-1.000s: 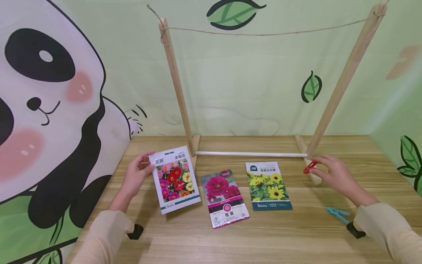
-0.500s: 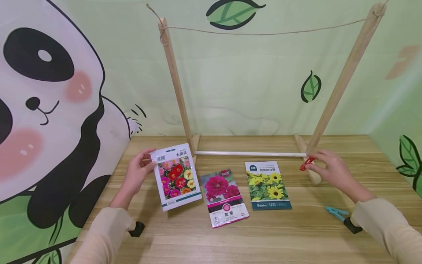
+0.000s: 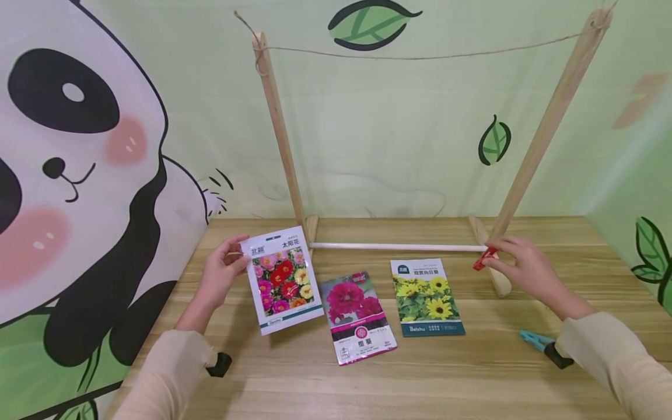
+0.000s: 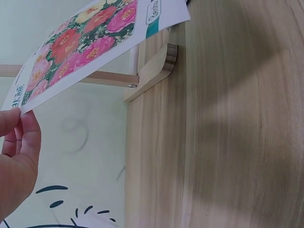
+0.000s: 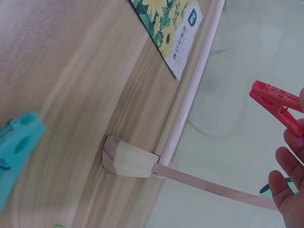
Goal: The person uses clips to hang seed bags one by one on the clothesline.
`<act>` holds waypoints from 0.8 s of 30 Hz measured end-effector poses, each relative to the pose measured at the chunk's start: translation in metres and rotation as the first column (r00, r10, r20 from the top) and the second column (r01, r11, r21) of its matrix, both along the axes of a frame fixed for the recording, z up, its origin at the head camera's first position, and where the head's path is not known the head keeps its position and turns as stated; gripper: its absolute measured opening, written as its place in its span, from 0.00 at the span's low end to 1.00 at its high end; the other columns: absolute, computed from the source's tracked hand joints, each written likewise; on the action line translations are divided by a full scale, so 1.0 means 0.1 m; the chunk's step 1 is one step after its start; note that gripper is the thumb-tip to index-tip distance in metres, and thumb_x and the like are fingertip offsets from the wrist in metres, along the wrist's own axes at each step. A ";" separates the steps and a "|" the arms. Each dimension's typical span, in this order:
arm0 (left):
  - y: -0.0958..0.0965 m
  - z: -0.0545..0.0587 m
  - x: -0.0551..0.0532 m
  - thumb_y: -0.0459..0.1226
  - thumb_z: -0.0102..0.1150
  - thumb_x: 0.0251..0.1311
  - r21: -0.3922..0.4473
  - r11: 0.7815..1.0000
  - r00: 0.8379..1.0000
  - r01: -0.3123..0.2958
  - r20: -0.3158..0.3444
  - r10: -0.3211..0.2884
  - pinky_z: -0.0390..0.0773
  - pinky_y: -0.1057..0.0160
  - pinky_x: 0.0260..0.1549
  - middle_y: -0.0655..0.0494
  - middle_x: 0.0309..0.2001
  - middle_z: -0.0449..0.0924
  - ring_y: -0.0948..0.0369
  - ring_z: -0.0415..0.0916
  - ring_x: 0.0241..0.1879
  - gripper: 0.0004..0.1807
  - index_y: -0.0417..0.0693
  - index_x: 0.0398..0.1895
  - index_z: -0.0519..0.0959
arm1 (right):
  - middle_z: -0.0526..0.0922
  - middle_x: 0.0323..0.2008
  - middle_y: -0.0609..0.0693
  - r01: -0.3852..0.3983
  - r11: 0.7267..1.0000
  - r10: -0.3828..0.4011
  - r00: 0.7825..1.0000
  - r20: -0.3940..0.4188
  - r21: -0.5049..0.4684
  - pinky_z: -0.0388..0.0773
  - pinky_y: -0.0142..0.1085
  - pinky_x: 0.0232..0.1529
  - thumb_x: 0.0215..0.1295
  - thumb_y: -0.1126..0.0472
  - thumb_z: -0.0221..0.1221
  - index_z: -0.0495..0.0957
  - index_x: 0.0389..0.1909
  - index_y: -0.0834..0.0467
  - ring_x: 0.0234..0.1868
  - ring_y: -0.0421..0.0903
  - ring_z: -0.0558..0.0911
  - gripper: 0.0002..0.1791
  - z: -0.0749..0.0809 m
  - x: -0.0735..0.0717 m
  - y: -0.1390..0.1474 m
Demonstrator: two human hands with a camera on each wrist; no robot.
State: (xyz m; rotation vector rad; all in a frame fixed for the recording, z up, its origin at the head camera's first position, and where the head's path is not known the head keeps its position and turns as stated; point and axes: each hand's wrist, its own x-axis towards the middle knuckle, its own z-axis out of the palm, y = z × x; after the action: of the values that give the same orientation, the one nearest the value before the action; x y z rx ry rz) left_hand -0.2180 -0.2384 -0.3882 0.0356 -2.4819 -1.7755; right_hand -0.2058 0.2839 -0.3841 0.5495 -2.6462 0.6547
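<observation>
My left hand (image 3: pixel 223 273) pinches the upper left edge of a white seed packet (image 3: pixel 286 280) with red, pink and yellow flowers. The packet is raised and tilted above the table, as the left wrist view confirms. A red clothespin (image 3: pixel 484 258) is pinched by its handle end in my right hand (image 3: pixel 525 273); its tip points down and left in the head view. In the right wrist view that clothespin (image 5: pixel 273 100) shows clear of the table, with part of the hand cut off. Between the hands lie a magenta-flower packet (image 3: pixel 359 318) and a yellow-sunflower packet (image 3: pixel 427 297).
A wooden frame stands at the back, with a left post (image 3: pixel 282 128), a right post (image 3: pixel 548 125) and a white bottom rod (image 3: pixel 399 247). Twine (image 3: pixel 420 58) spans the post tops. A blue clothespin (image 3: pixel 535 339) lies near my right wrist, partly covered by a black wrist device (image 3: pixel 559 355).
The left hand's packet has risen slightly and shifted a little right. My right hand has moved slightly left with the red clothespin, whose tip has turned further downward. Both table packets stay put.
</observation>
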 end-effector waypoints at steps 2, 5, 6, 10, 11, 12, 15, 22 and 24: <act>0.00 0.00 0.00 0.26 0.45 0.59 -0.006 1.000 1.000 0.001 -0.001 -0.001 0.77 0.73 0.33 0.51 0.42 0.62 0.61 0.68 0.38 0.23 0.44 0.59 0.63 | 0.78 0.37 0.61 -0.006 1.000 0.005 1.000 -0.011 -0.002 0.71 0.51 0.36 0.50 0.61 0.62 0.77 0.42 0.66 0.39 0.56 0.74 0.19 0.02 0.00 -0.01; 0.00 0.01 -0.01 0.26 0.45 0.59 -0.010 1.000 1.000 0.003 -0.003 -0.003 0.77 0.72 0.33 0.51 0.42 0.62 0.60 0.68 0.38 0.23 0.45 0.59 0.64 | 0.78 0.36 0.61 -0.012 1.000 0.011 1.000 -0.026 -0.001 0.71 0.50 0.35 0.50 0.61 0.62 0.77 0.43 0.67 0.38 0.55 0.75 0.19 0.04 -0.01 -0.02; 0.00 0.02 -0.01 0.26 0.45 0.59 -0.008 1.000 1.000 0.005 -0.005 -0.005 0.77 0.72 0.33 0.51 0.42 0.62 0.60 0.68 0.38 0.23 0.45 0.59 0.64 | 0.78 0.36 0.60 -0.013 1.000 0.013 1.000 -0.029 -0.002 0.70 0.50 0.35 0.50 0.61 0.62 0.77 0.43 0.67 0.37 0.55 0.75 0.19 0.04 -0.01 -0.02; 0.02 0.04 -0.01 0.26 0.45 0.59 0.003 1.000 1.000 0.011 -0.014 -0.011 0.77 0.73 0.32 0.51 0.41 0.62 0.62 0.68 0.37 0.23 0.44 0.59 0.64 | 0.78 0.36 0.60 -0.007 1.000 0.007 1.000 -0.027 0.006 0.70 0.50 0.36 0.51 0.61 0.62 0.77 0.43 0.66 0.39 0.55 0.74 0.19 0.07 -0.02 -0.03; 0.03 0.05 -0.01 0.26 0.45 0.59 0.005 1.000 1.000 0.010 -0.017 -0.010 0.77 0.73 0.32 0.51 0.41 0.62 0.62 0.68 0.37 0.23 0.44 0.58 0.64 | 0.77 0.35 0.60 -0.009 1.000 0.009 1.000 -0.030 0.007 0.70 0.50 0.36 0.50 0.61 0.62 0.77 0.43 0.67 0.39 0.56 0.74 0.19 0.08 -0.02 -0.03; 0.03 0.06 0.00 0.26 0.45 0.59 0.009 1.000 1.000 0.010 -0.019 -0.010 0.76 0.73 0.32 0.51 0.41 0.62 0.62 0.68 0.37 0.22 0.44 0.58 0.64 | 0.77 0.35 0.60 -0.012 1.000 0.013 0.999 -0.031 0.007 0.70 0.51 0.36 0.50 0.61 0.62 0.77 0.43 0.67 0.39 0.56 0.74 0.19 0.08 -0.02 -0.03; 0.07 0.08 0.01 0.26 0.45 0.59 0.017 1.000 1.000 0.007 -0.021 -0.007 0.76 0.74 0.32 0.51 0.41 0.63 0.63 0.68 0.37 0.22 0.43 0.58 0.64 | 0.77 0.34 0.59 -0.021 1.000 0.022 0.999 -0.040 0.008 0.71 0.50 0.36 0.50 0.63 0.62 0.77 0.42 0.67 0.37 0.55 0.74 0.19 0.10 -0.02 -0.04; 0.12 0.10 0.01 0.24 0.45 0.58 0.051 0.998 0.999 0.021 -0.032 -0.020 0.76 0.73 0.33 0.51 0.41 0.62 0.64 0.67 0.38 0.23 0.40 0.58 0.63 | 0.77 0.33 0.57 -0.025 1.000 0.026 0.999 -0.045 0.010 0.71 0.49 0.36 0.49 0.63 0.63 0.77 0.43 0.67 0.37 0.54 0.74 0.19 0.12 -0.04 -0.05; 0.13 0.11 0.01 0.24 0.45 0.58 0.056 0.998 0.999 0.022 -0.036 -0.020 0.76 0.73 0.33 0.52 0.41 0.62 0.64 0.67 0.38 0.23 0.41 0.58 0.63 | 0.77 0.33 0.57 -0.024 1.000 0.024 0.999 -0.047 0.010 0.71 0.49 0.36 0.49 0.63 0.63 0.76 0.43 0.67 0.37 0.54 0.74 0.19 0.13 -0.04 -0.06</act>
State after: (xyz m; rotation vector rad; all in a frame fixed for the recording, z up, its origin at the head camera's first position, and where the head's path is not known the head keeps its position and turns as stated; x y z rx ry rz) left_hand -0.2170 -0.2258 -0.3777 -0.0181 -2.4170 -1.8375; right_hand -0.2094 0.2783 -0.3712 0.5929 -2.6039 0.6291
